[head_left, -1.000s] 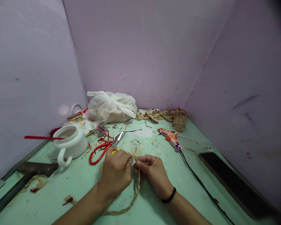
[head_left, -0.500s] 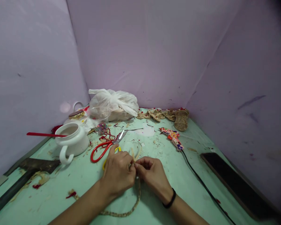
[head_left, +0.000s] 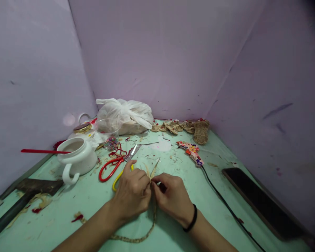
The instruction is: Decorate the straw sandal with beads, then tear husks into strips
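1 thin black right-wrist band (head_left: 194,217)

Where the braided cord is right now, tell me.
In the head view, the braided cord curves over the green tabletop at lower centre, its loose-stranded end pinched between the left hand and the right hand.

On the table (head_left: 196,189), scissors (head_left: 126,158) lie partly behind the left hand (head_left: 135,189) — left of them a pot (head_left: 88,161) with a stick (head_left: 44,151) in it, and before that a hatchet (head_left: 40,186). At the back sits a bag (head_left: 124,116), woven pieces (head_left: 201,132) to its right. A glue gun (head_left: 191,152) lies before those, a phone (head_left: 262,203) farther right — the braid (head_left: 140,239) curves in front
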A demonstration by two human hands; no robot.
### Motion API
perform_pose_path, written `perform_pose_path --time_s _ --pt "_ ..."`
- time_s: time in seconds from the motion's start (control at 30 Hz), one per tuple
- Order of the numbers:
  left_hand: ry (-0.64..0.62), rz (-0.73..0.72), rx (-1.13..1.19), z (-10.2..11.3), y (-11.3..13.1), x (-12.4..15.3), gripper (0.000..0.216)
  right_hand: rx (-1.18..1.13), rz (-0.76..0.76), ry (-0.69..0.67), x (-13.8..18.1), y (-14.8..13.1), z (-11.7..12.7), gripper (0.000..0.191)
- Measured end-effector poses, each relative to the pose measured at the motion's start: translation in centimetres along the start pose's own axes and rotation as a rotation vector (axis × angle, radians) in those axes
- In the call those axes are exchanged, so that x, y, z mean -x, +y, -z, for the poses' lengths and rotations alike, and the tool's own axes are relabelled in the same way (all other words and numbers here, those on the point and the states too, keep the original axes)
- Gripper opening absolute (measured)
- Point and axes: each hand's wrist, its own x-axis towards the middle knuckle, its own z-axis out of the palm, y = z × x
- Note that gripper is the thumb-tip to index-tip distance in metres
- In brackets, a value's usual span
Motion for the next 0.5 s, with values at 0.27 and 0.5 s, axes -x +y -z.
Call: perform_pose_path --time_s 0.27,0.5 --pt "0.078 0.027 0.373 0.4 -1.1 -0.6 0.014 -0.549 -0.4 -0.062 -1.2 -0.1 0.5 0.01" --pt "0.038 0.17 0.37 1.3 -1.0 -0.9 0.011 -0.562 -0.434 -0.002 -1.3 0.1 0.1 0.008"
